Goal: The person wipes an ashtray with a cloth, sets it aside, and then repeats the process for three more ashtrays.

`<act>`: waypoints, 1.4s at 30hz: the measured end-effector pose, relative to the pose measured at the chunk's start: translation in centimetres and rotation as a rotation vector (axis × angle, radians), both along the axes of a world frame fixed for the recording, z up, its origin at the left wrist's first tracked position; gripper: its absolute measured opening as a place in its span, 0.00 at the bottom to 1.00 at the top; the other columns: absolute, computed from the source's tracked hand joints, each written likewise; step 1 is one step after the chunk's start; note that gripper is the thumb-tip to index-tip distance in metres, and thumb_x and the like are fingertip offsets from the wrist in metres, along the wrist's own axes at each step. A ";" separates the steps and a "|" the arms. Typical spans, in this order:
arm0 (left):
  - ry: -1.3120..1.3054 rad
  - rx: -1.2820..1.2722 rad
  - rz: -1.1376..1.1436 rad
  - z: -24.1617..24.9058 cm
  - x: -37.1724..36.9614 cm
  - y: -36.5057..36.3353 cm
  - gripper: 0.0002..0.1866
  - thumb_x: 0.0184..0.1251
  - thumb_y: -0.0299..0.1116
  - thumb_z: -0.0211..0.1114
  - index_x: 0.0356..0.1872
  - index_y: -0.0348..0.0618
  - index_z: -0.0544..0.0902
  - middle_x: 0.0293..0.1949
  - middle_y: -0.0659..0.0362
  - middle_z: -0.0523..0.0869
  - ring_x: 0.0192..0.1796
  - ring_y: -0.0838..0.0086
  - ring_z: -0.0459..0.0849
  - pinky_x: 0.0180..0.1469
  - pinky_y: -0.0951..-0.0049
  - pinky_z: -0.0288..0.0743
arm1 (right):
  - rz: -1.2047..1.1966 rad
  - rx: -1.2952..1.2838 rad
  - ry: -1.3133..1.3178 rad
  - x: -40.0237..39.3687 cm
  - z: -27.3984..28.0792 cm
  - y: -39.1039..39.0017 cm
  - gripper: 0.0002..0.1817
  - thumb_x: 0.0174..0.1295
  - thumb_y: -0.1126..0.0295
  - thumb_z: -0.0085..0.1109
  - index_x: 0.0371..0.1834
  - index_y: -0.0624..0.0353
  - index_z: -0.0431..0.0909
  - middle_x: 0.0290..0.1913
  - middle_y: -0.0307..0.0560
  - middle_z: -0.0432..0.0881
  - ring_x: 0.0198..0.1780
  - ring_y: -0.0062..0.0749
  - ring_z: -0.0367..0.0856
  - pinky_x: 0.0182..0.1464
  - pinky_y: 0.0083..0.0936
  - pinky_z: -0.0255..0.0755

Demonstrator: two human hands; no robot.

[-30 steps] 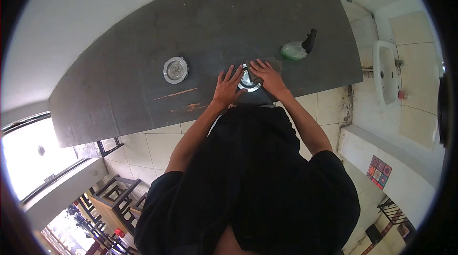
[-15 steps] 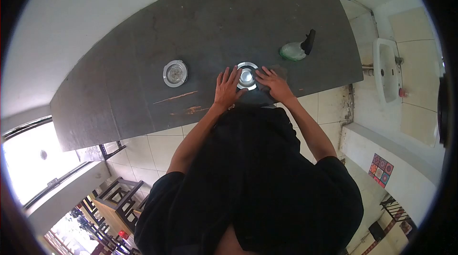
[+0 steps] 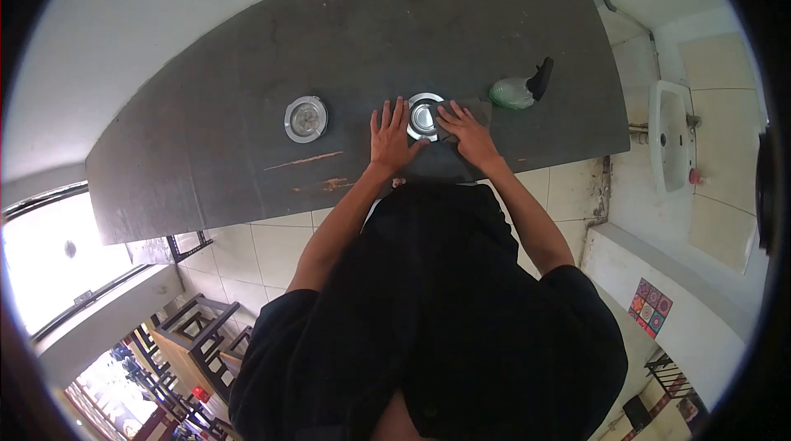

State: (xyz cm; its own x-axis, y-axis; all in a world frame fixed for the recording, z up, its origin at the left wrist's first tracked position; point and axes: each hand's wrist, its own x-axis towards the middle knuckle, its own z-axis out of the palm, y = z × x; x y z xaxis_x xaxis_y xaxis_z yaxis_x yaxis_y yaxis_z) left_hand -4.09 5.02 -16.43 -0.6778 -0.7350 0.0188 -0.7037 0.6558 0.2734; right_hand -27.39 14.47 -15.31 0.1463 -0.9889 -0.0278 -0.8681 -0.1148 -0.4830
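A round silver metal dish (image 3: pixel 423 117) lies on the dark grey table (image 3: pixel 379 29) in front of me. At its left edge is my left hand (image 3: pixel 390 138), open, palm down, fingers spread. My right hand (image 3: pixel 468 134) presses flat on a dark grey cloth (image 3: pixel 479 111) that covers the right part of the dish; its fingers are apart. What lies beneath that palm is hidden. Further left sits a second round silver dish (image 3: pixel 306 119). Beyond my right hand, a clear spray bottle with greenish liquid (image 3: pixel 512 93) and a black nozzle lies on its side.
Scratches (image 3: pixel 305 162) mark the table's near left part. A white sink (image 3: pixel 671 138) is mounted on the right wall. Wooden stools (image 3: pixel 198 330) stand on the floor at the lower left, and a patterned tile panel (image 3: pixel 650 307) is at the lower right.
My right hand has shifted onto the dish's right side with the cloth, which now shows more plainly. My left hand has moved slightly left. The whole view has shifted a little.
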 end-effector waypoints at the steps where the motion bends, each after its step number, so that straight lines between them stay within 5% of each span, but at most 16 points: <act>1: -0.002 0.006 0.003 -0.3 0.0 0.1 0.59 0.67 0.70 0.70 0.86 0.35 0.62 0.88 0.52 0.60 0.89 0.49 0.56 0.86 0.37 0.47 | -0.029 -0.003 -0.049 0.3 0.0 1.2 0.38 0.58 0.88 0.57 0.74 0.51 0.82 0.87 0.36 0.69 0.90 0.45 0.56 0.89 0.50 0.57; 6: 0.071 0.019 0.015 -1.2 0.0 0.5 0.60 0.66 0.70 0.71 0.85 0.33 0.61 0.88 0.46 0.59 0.90 0.46 0.53 0.87 0.37 0.45 | -0.099 -0.008 -0.149 1.3 -0.3 3.8 0.39 0.56 0.89 0.55 0.75 0.52 0.82 0.86 0.39 0.69 0.90 0.49 0.56 0.89 0.51 0.58; 12: 0.120 0.117 0.048 1.0 -0.8 0.2 0.62 0.59 0.68 0.79 0.83 0.35 0.62 0.90 0.45 0.53 0.91 0.48 0.50 0.88 0.36 0.42 | -0.102 0.155 -0.193 -0.4 1.3 1.4 0.37 0.58 0.89 0.54 0.72 0.48 0.86 0.85 0.33 0.71 0.90 0.43 0.58 0.88 0.46 0.60; 16: 0.078 0.101 -0.132 2.0 -0.8 -1.2 0.56 0.63 0.63 0.77 0.86 0.45 0.63 0.90 0.52 0.56 0.92 0.52 0.50 0.88 0.36 0.42 | 0.009 0.122 -0.042 -1.1 2.2 -0.1 0.35 0.61 0.89 0.54 0.69 0.45 0.88 0.84 0.31 0.74 0.89 0.39 0.60 0.90 0.43 0.60; 26: 0.028 0.133 -0.134 0.2 2.1 -0.8 0.45 0.76 0.53 0.71 0.88 0.50 0.63 0.90 0.60 0.59 0.91 0.56 0.55 0.86 0.35 0.45 | -0.013 0.119 0.009 -1.4 0.9 -1.8 0.36 0.63 0.88 0.55 0.71 0.40 0.86 0.85 0.22 0.70 0.90 0.38 0.58 0.87 0.40 0.66; 32: -0.011 0.066 -0.052 0.2 1.5 0.3 0.43 0.75 0.47 0.72 0.87 0.54 0.66 0.90 0.66 0.61 0.89 0.57 0.60 0.85 0.35 0.49 | -0.074 0.070 -0.075 0.9 0.3 1.1 0.43 0.55 0.91 0.54 0.77 0.48 0.80 0.87 0.32 0.68 0.91 0.43 0.54 0.88 0.42 0.62; 42: -0.103 -0.012 -0.096 -0.3 1.3 0.0 0.43 0.73 0.49 0.73 0.86 0.54 0.68 0.89 0.66 0.61 0.88 0.56 0.62 0.85 0.33 0.49 | -0.015 0.040 -0.081 2.4 -0.4 3.7 0.43 0.59 0.90 0.53 0.81 0.48 0.76 0.88 0.35 0.65 0.92 0.46 0.50 0.90 0.48 0.56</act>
State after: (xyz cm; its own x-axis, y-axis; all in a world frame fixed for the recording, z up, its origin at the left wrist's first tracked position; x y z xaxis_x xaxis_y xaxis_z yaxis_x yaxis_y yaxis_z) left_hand -2.76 5.07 -16.71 -0.7438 -0.6668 -0.0460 -0.6614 0.7243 0.1945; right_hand -25.01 18.15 -15.69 0.1352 -0.9893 -0.0556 -0.8272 -0.0818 -0.5558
